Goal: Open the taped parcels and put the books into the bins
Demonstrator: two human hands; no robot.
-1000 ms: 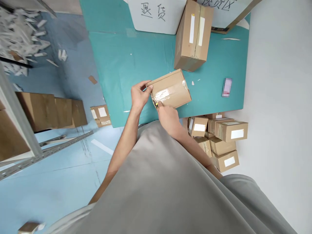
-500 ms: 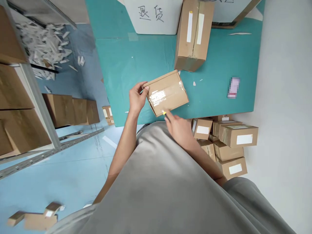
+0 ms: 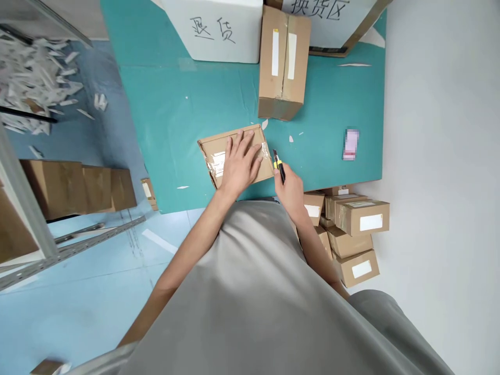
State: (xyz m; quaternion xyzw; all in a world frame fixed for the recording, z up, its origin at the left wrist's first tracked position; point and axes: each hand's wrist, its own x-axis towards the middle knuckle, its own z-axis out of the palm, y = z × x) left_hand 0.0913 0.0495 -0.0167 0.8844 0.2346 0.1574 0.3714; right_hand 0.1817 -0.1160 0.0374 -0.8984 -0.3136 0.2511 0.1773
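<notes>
While the small cardboard box (image 3: pixel 214 147) lay near the front edge of the teal table (image 3: pixel 164 120), its top was closed. Tape at the left end (image 3: pixel 213 169) appeared loosened or split; tape at the right end (image 3: pixel 265 150) appeared mostly in place, so opening was judged partly done, with the right end and the lifting of the lid left. The left hand (image 3: pixel 238 169) rested across the top, fingers spread and gripping nothing. The right hand (image 3: pixel 289 190) was curled closed around a yellow-and-black knife (image 3: pixel 278 164), its tip just beside the box's right end; whether it touched could not be told. Beyond the box stood a larger taped carton (image 3: pixel 283 70), between two white containers (image 3: pixel 222 34) bearing handwriting. Paper scraps (image 3: pixel 291 139) and a pixelated pink item (image 3: pixel 350 144) lay to the right, and labelled boxes (image 3: pixel 365 221) were piled below the table's edge.
</notes>
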